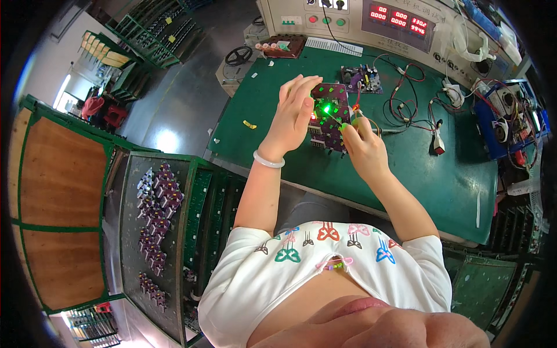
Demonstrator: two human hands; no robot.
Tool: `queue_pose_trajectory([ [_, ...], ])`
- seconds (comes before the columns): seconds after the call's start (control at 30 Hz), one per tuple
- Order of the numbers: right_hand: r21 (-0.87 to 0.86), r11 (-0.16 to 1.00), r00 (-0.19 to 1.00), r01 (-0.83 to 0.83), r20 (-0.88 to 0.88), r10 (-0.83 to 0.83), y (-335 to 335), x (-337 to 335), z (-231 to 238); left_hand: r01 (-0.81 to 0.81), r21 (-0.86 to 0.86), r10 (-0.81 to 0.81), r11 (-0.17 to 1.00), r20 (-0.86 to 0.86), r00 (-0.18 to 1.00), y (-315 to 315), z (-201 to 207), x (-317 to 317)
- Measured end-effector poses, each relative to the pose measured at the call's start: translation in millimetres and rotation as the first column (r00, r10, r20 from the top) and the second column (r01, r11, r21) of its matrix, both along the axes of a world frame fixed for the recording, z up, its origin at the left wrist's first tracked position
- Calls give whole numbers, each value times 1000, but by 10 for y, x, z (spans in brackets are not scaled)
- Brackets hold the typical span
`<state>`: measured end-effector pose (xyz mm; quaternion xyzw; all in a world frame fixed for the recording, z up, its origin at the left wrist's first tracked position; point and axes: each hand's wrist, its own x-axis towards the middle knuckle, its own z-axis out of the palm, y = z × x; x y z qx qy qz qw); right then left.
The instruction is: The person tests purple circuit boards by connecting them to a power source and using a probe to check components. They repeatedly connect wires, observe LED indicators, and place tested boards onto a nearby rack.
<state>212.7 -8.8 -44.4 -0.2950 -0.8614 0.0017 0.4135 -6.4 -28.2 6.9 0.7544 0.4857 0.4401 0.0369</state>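
A purple circuit board (335,134) with green parts lies on the green bench mat, a bright green light glowing on it and a reddish light at its left edge. My left hand (292,113) is open along that left edge, fingers stretched out and the thumb close to the board; whether it touches is hard to tell. At the board's right side my right hand (366,146) is closed in a pinch on a thin, screwdriver-like tool (343,125) with a bright green end. Its thin shaft points toward the glowing light. Behind stands a second circuit board (362,78) with wires running from it.
A test console (400,23) with red displays and buttons spans the back of the bench (243,148). Tangled cables (403,110) lie at right, near a blue open-framed unit (510,119). At left, a rack top (130,243) carries several purple boards (154,226).
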Motion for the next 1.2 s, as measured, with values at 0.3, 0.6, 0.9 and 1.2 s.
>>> queue_pose_trajectory([
  [0.3, -36, 999, 999, 16, 36, -15, -5, 6, -9, -6, -2, 6, 1000, -4, 1000, -13, -1, -8],
  [0.6, 17, 1000, 1000, 6, 17, -6, 13, -3, -6, -4, -7, 4, 1000, 7, 1000, -8, -9, -6],
  [0.9, -6, 1000, 1000, -7, 9, 7, -1, -5, 16, -11, -1, 11, 1000, 3, 1000, -12, -13, -13],
  [1.2, -1, 1000, 1000, 15, -1, -15, 5, -27, -55, -7, 12, 7, 1000, 0, 1000, 12, -12, -11],
])
